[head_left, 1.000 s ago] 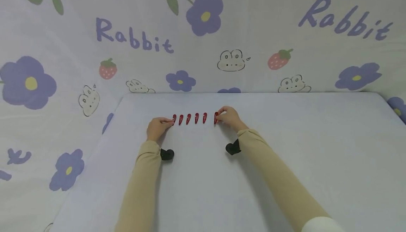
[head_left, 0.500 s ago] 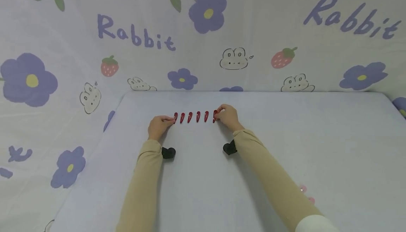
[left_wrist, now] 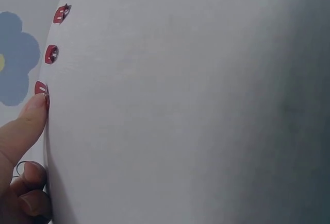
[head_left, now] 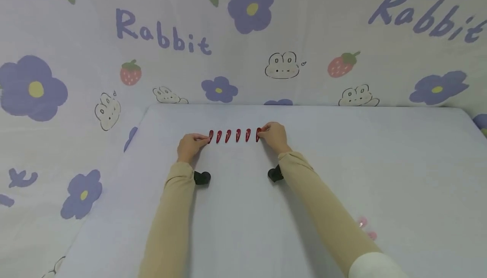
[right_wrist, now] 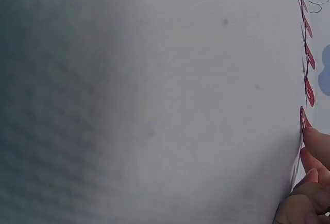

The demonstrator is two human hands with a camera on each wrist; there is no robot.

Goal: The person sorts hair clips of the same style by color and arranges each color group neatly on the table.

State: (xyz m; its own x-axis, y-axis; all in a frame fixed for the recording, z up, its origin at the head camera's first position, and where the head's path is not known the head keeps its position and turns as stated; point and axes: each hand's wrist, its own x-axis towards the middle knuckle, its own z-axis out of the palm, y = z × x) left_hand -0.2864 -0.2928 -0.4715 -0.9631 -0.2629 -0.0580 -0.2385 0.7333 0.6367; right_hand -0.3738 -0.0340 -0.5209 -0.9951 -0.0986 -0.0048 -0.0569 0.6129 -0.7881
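Several red snap hair clips point(head_left: 238, 135) lie upright in a row, spaced apart, near the back of the white table. My left hand point(head_left: 189, 146) pinches the lower part of the leftmost hair clip point(head_left: 211, 134); in the left wrist view a fingertip covers part of that clip point(left_wrist: 40, 87). At the row's other end, my right hand point(head_left: 276, 137) holds the rightmost hair clip point(head_left: 258, 134) between thumb and finger. The right wrist view has this clip point(right_wrist: 303, 115) at the fingertips, with the other clips lined up beyond it.
The white table point(head_left: 236, 219) ends at a patterned cloth backdrop point(head_left: 304, 24) just behind the row. Small pink round pieces point(head_left: 362, 222) lie beside the right sleeve point(head_left: 319, 202). Black wrist devices point(head_left: 202, 178) stick out inward from both sleeves.
My right hand has moved slightly left with its hair clip, narrowing the gap to the neighbouring clip. The left hand stays at the leftmost clip. The head view has shifted slightly.
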